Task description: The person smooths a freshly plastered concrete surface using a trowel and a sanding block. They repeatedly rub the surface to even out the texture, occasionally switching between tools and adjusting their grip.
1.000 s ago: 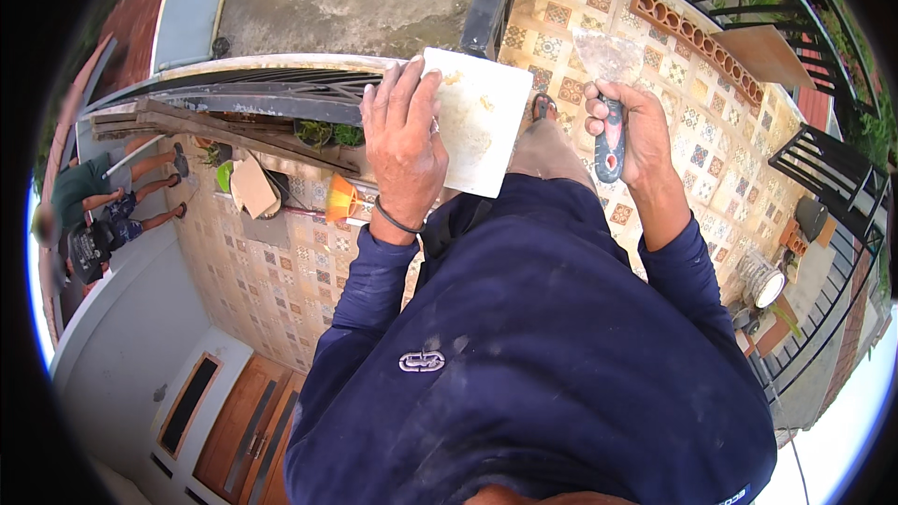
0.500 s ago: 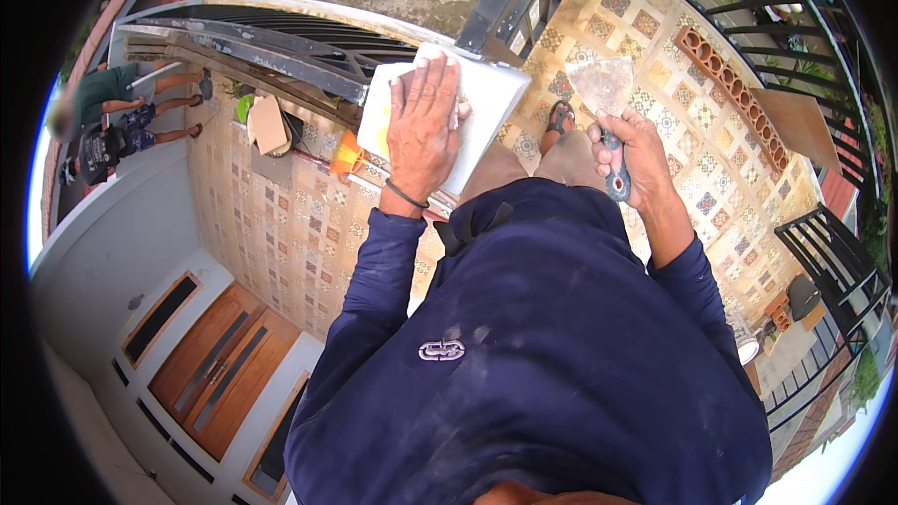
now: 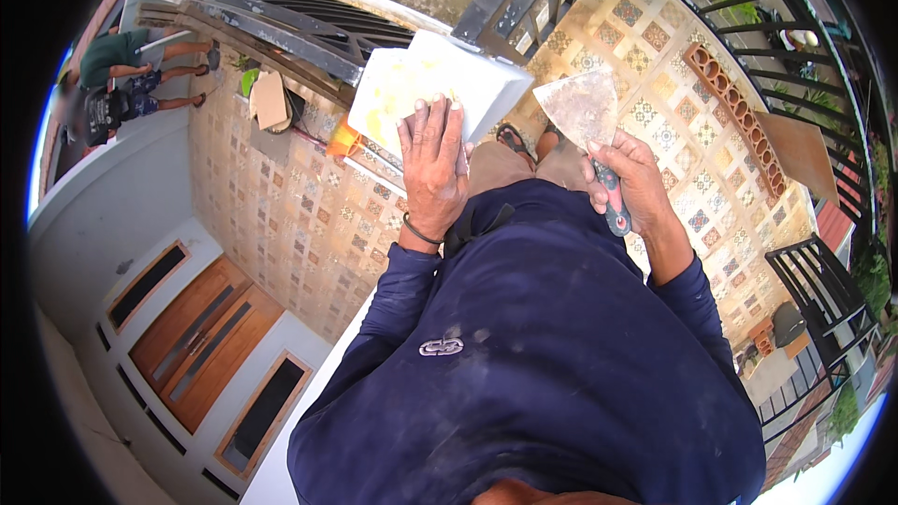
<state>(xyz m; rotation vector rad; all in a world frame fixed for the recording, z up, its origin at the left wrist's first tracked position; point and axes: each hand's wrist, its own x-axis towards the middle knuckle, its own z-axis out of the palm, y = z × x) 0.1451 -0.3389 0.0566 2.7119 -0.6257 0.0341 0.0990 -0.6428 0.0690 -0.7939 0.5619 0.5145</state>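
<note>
spreading below me, the patterned tile floor [image 3: 290,234] forms the widest part of the view. next in size, the dark metal railing [image 3: 281,44] runs from the left toward the white block [image 3: 449,79], which stands ahead of me, slightly left, its upper face bearing yellowish patches. my left hand [image 3: 436,173] lies over the block's near edge, palm down, fingers straight and slightly spread; whether anything thin sits beneath them i cannot tell. my right hand [image 3: 641,178] is curled round the handle of the scraper [image 3: 583,112], to the right of the block and apart from it, blade pointing far and slightly left. for good handling, i judge, the left palm should press flat and evenly, fingertips clear of the blade; the right grip should be firm with a loose wrist, and the thin blade edge, smallest of all, should meet a surface at a low angle, lest a corner gouge it.
</note>
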